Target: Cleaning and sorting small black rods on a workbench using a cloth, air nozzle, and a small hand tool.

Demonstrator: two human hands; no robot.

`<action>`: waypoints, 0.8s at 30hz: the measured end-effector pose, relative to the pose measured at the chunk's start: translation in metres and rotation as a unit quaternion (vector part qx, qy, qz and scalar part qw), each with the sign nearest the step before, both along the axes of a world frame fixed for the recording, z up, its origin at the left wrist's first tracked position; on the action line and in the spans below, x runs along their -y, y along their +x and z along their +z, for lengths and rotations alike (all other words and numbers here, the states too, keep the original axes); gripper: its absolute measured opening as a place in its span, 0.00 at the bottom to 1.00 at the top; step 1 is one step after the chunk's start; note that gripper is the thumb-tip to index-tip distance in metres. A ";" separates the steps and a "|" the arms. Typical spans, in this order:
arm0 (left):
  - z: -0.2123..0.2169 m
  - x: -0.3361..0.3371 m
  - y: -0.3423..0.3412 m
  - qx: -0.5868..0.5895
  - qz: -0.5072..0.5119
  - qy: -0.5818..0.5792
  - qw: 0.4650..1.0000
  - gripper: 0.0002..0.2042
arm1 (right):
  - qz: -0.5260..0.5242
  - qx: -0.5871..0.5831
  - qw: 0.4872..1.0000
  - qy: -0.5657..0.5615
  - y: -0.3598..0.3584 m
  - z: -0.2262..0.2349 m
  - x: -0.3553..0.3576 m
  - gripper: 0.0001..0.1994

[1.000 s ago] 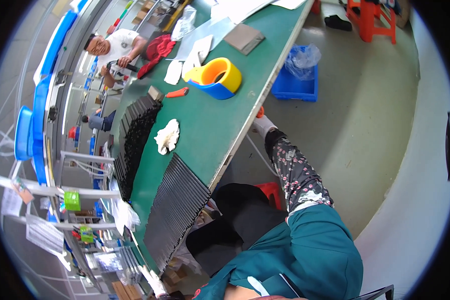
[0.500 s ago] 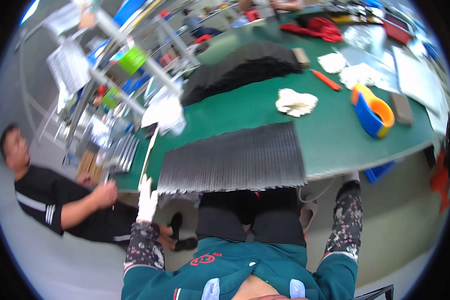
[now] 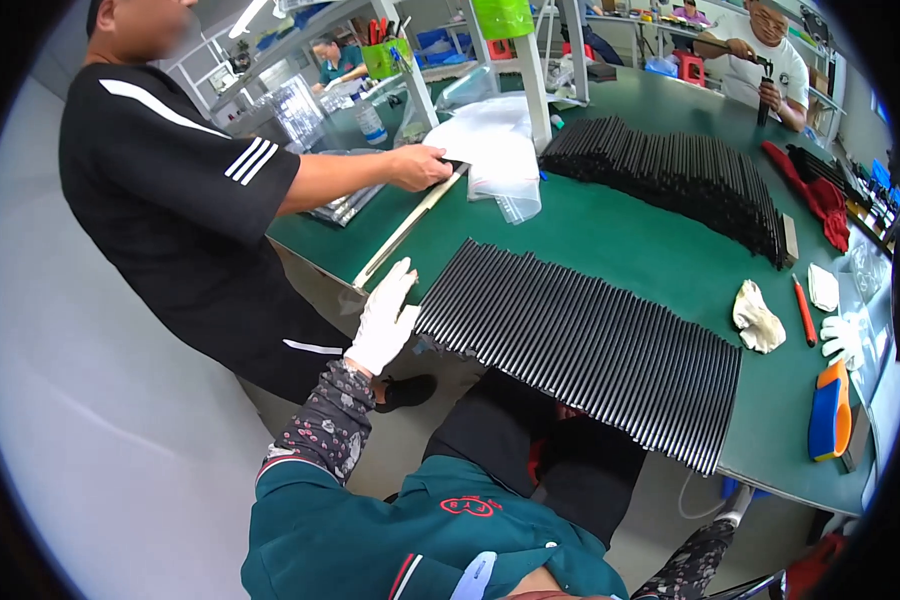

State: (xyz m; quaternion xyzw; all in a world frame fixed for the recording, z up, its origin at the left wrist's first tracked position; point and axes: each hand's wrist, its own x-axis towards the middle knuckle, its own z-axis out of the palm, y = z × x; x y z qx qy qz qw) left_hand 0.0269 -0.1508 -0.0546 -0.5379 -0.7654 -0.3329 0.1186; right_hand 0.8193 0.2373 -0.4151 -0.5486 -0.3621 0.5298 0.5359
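Note:
A row of slim black rods [image 3: 580, 350] lies side by side on the green table [image 3: 630, 215], their near ends reaching its front edge. My left hand [image 3: 382, 322], in a white glove, is at the left end of that row, fingers stretched and thumb apart, holding nothing; I cannot tell whether it touches the end rod. Low at the right, beside the table's front edge, is my right hand [image 3: 738, 503]; only a little of it shows and its fingers cannot be made out. A second stack of black rods [image 3: 670, 180] lies farther back, with a small block [image 3: 789, 240] at its right end.
A co-worker in black [image 3: 160, 190] stands at the left, a hand [image 3: 420, 168] at the far end of a pale strip [image 3: 410, 228]. Plastic bags [image 3: 495, 140] lie beside it. Rightward are a crumpled white cloth [image 3: 758, 318], a red-orange tool [image 3: 804, 310] and a blue-orange tape dispenser [image 3: 828, 415].
My view has swung left, shifting the table rightward in the picture. The co-worker's arm now reaches over the table to the pale strip. My left hand stays by the row's left end.

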 end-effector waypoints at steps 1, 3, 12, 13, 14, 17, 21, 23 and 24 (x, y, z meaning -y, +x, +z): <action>0.012 -0.013 0.008 0.009 -0.031 -0.032 0.999 0.28 | -0.007 -0.023 0.999 -0.025 -0.021 -0.015 0.034 0.29; 0.033 0.002 0.012 -0.062 -0.045 -0.071 0.994 0.29 | -0.092 0.167 0.978 -0.089 -0.136 0.085 0.084 0.30; 0.074 -0.061 0.105 -0.134 -0.311 -0.249 0.907 0.36 | -0.049 0.515 0.803 0.295 -0.238 0.350 0.222 0.23; 0.071 -0.070 0.116 -0.150 -0.337 -0.247 0.896 0.37 | 0.009 0.522 0.783 0.338 -0.264 0.373 0.225 0.25; 0.068 -0.076 0.127 -0.140 -0.357 -0.242 0.891 0.37 | 0.079 0.551 0.746 0.366 -0.285 0.390 0.224 0.30; 0.059 -0.092 0.147 -0.098 -0.376 -0.230 0.892 0.38 | 0.274 0.616 0.627 0.391 -0.333 0.417 0.205 0.42; 0.054 -0.106 0.165 -0.097 -0.374 -0.239 0.891 0.36 | 0.364 0.667 0.563 0.324 -0.345 0.415 0.188 0.50; 0.049 -0.107 0.164 -0.100 -0.379 -0.228 0.891 0.34 | 0.359 0.645 0.572 0.357 -0.343 0.406 0.181 0.49; 0.050 -0.108 0.164 -0.094 -0.382 -0.226 0.891 0.33 | 0.362 0.646 0.573 0.351 -0.342 0.401 0.179 0.49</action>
